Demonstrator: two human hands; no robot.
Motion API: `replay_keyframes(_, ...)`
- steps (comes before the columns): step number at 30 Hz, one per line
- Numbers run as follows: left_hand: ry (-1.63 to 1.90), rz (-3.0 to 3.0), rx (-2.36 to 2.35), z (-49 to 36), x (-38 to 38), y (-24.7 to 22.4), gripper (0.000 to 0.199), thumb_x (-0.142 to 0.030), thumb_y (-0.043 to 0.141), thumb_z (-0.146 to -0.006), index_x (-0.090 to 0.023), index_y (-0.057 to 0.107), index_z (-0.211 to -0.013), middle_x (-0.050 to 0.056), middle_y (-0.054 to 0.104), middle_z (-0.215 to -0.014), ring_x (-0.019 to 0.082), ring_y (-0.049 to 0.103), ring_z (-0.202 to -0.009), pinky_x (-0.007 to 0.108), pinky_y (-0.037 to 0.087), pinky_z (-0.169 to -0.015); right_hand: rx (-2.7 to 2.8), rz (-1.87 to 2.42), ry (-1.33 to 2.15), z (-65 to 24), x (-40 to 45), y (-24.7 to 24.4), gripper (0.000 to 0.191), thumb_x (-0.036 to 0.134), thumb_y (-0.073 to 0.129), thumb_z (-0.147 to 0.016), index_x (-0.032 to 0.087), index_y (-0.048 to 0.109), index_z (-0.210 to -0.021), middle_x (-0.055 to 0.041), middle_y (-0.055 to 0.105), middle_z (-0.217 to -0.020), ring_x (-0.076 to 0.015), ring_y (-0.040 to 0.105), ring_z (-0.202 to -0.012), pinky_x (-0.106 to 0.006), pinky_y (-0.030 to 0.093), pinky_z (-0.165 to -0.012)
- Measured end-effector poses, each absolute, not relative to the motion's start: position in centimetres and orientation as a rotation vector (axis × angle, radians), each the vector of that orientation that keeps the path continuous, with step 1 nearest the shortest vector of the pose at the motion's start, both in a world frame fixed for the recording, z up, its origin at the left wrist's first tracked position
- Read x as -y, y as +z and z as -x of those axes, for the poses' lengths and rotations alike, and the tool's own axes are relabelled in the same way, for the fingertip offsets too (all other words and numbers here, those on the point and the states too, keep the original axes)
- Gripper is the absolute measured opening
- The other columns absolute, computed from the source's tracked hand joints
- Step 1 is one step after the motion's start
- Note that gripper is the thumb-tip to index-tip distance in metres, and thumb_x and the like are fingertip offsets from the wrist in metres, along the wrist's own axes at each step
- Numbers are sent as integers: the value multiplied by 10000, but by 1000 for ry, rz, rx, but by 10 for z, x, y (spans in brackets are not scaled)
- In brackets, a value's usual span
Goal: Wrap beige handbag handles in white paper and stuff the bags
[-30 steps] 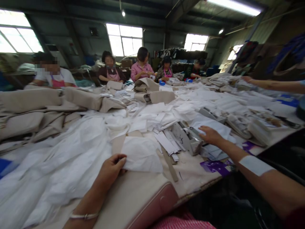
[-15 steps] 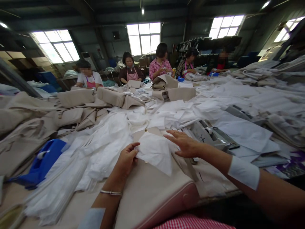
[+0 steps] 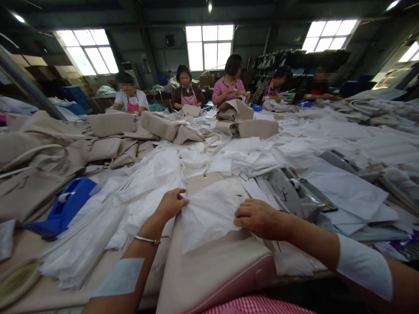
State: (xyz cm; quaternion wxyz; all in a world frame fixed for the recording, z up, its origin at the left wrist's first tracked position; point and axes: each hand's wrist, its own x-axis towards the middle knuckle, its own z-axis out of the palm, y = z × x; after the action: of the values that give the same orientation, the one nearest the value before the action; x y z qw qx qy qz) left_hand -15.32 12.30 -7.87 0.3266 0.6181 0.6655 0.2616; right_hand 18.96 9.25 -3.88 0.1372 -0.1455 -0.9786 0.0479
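A beige handbag (image 3: 216, 266) lies in front of me, with a small gold clasp on its raised flap (image 3: 199, 183). Across the bag is a thin white sheet of wrapping paper (image 3: 206, 218), spread and lightly creased. My left hand (image 3: 170, 204) pinches the sheet's left edge between thumb and fingers. At the opposite edge, my right hand (image 3: 257, 216) has its fingers curled over the sheet, gripping it. White patches stick to both forearms, and a bangle circles my left wrist.
A blue tape dispenser (image 3: 65, 205) stands left, beside a stack of white sheets (image 3: 85, 244). To the right are a grey tape dispenser (image 3: 291, 192) and white papers (image 3: 347, 192). Beige bags (image 3: 111, 126) pile up farther back. Several co-workers (image 3: 229, 83) are across the table.
My right hand has gone from spread fingers to closed on the sheet's right edge. The sheet is now wider and flatter across the bag. The view has shifted slightly.
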Motion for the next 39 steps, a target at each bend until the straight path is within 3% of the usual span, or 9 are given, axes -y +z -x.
replay_keyframes(5, 616, -1815, -1741, 153, -135, -79, 478, -275, 692, -687, -144, 671, -1146, 42, 704, -859, 203, 648, -802, 316, 487, -810, 2805, 390, 1051, -174, -98, -16, 214, 319, 635, -876, 162, 714, -997, -50, 715, -830, -130, 641, -726, -223, 480, -690)
replay_keyframes(7, 595, -1877, -1712, 151, -139, -78, 489, -262, 689, -694, -162, 661, -1172, 35, 708, -880, 199, 655, -826, 302, 497, -815, 2730, 448, 1150, -163, -112, -3, 257, 354, 623, -886, 152, 719, -1014, -51, 725, -844, -125, 650, -720, -218, 489, -696)
replay_keyframes(12, 551, -2005, -1699, 147, -149, -79, 479, -211, 666, -731, -161, 634, -1207, 32, 714, -902, 178, 668, -835, 278, 510, -830, 2786, 517, 593, -119, -140, -9, 374, 403, 575, -911, 154, 676, -1172, -144, 667, -1180, -247, 601, -1100, -383, 429, -972)
replay_keyframes(18, 468, -2092, -1921, 147, -140, -68, 369, -104, 626, -752, -103, 651, -1120, 115, 701, -921, 243, 662, -901, 366, 495, -880, 3067, 729, 458, -96, -135, -73, 769, 680, 406, -886, 233, 326, -1507, -166, 348, -1530, -415, 339, -1361, -633, 247, -1053)
replay_keyframes(22, 474, -2248, -1909, 119, -123, -33, 264, -150, 589, -816, -125, 664, -1069, 168, 645, -1092, 293, 584, -1108, 426, 422, -993, 3046, 708, 447, -98, -133, -82, 755, 687, 359, -898, 242, 325, -1506, -160, 336, -1537, -405, 339, -1360, -625, 246, -1055)
replay_keyframes(27, 281, -2532, -1054, 77, -105, -28, 566, -381, 577, -878, -175, 468, -1394, 136, 559, -1345, 229, 537, -1210, 324, 405, -1044, 2999, 608, 424, -98, -135, -84, 578, 566, 503, -886, 204, 574, -1331, -150, 517, -1409, -338, 415, -1323, -532, 269, -1090)
replay_keyframes(31, 130, -2450, -1228, 79, -93, -67, 909, -655, 531, -818, -171, 229, -1526, 180, 293, -1556, 347, 298, -1409, 492, 261, -1137, 3001, 707, 432, -115, -136, -90, 704, 612, 501, -871, 171, 476, -1418, -178, 437, -1472, -359, 382, -1351, -575, 251, -1091)
replay_keyframes(35, -40, -2440, -1268, 85, -89, -79, 897, -759, 406, -809, -295, 167, -1538, 154, 202, -1594, 421, 177, -1439, 655, 170, -1097, 3045, 909, 425, -158, -151, -91, 702, 629, 443, -899, 238, 379, -1479, -129, 385, -1518, -335, 356, -1377, -544, 302, -1077)
replay_keyframes(39, -117, -2419, -1265, 79, -90, -71, 944, -818, 421, -746, -345, 183, -1528, 168, 160, -1600, 465, 162, -1429, 716, 157, -1053, 2995, 1243, 252, -200, -172, -76, 587, 531, 521, -903, 186, 519, -1378, -193, 449, -1455, -383, 405, -1330, -592, 348, -1024)
